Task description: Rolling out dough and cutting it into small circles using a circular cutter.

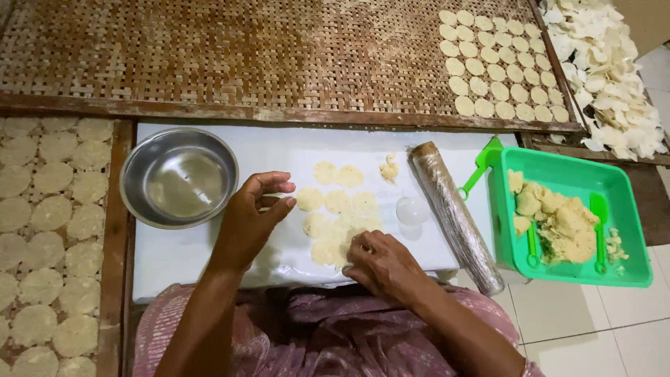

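Observation:
Several thin pale-yellow dough discs (337,202) lie on a white plastic-covered board (209,255) over my lap. My left hand (252,220) hovers with curled fingers at the left edge of the discs, its fingertips beside one disc (309,199). My right hand (380,264) rests fingers-down on the nearest discs at the board's front edge, pressing or peeling one; whether it grips anything cannot be told. A small lump of dough (389,168) sits at the back.
A steel bowl (179,176) stands on the board's left. A plastic-wrapped rolling pin (453,213) lies at the right, beside a small clear round cutter (412,209). A green tray (618,188) holds dough. Woven drying racks (230,49) carry more discs.

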